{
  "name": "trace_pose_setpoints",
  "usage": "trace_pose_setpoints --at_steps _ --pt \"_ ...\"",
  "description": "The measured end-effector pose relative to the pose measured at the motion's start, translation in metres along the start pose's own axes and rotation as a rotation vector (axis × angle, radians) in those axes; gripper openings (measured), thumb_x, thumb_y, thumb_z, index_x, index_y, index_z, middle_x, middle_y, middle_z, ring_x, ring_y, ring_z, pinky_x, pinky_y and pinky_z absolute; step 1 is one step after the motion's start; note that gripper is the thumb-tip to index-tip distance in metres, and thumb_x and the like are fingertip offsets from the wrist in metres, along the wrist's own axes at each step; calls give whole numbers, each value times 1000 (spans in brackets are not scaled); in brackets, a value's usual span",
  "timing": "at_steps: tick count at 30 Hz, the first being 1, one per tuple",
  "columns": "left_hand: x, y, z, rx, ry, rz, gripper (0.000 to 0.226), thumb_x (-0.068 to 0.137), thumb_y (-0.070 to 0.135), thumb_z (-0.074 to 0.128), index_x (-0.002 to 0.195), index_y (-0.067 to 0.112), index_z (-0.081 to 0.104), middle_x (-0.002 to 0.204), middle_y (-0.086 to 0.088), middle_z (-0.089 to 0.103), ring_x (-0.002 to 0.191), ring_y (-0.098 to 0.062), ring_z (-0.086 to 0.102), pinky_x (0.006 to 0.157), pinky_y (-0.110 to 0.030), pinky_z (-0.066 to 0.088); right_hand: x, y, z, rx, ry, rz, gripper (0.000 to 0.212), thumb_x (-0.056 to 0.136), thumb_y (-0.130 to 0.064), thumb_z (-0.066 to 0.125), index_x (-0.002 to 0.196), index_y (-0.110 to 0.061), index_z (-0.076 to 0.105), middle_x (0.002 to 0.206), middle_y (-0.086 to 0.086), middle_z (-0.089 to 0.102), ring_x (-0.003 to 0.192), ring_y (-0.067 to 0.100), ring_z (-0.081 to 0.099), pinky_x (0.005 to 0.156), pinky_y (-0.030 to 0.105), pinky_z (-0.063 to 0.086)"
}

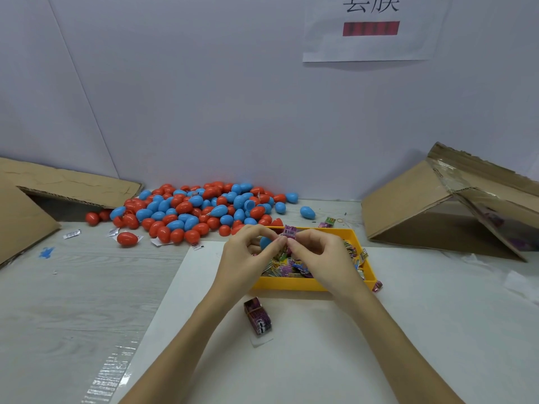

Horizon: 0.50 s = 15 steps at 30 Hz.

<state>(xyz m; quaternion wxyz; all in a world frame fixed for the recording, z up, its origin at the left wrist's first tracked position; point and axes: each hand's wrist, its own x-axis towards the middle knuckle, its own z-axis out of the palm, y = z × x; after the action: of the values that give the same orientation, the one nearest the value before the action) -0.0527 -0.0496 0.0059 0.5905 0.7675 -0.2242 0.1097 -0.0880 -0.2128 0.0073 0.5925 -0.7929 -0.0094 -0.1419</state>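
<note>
fingers [277, 242] of the left hand [248, 258] and right hand [318, 255] pinch a purple packet [290, 231] above the yellow tray [291, 286].

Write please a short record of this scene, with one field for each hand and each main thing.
left hand: holds a blue egg over the yellow tray
right hand: fingers pinch a purple wrapper beside that egg
yellow tray: full of printed wrappers, under both hands
egg pile: red and blue eggs behind the tray, near the wall
purple packet: lies on the white sheet, nearer than the tray
</note>
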Motion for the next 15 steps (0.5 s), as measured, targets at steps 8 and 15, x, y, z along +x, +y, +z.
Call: trace_pose_setpoints --at_steps 8,15 --pt "1 -6 -2 142 -2 60 5 90 27 75 91 22 74 95 11 61 87 -1 58 70 -17 50 0 2 -4 -187 173 -43 16 99 -28 65 85 -33 68 77 -12 72 77 6 70 65 15 55" --pt "1 -13 -4 259 -37 103 11 86 19 80 95 25 76 105 11 58 103 -8 58 83 -21 54 2 7 -10 -282 209 -32 21 97 -19 69 117 -15 75 84 -6 74 66 0 69 61 9 52"
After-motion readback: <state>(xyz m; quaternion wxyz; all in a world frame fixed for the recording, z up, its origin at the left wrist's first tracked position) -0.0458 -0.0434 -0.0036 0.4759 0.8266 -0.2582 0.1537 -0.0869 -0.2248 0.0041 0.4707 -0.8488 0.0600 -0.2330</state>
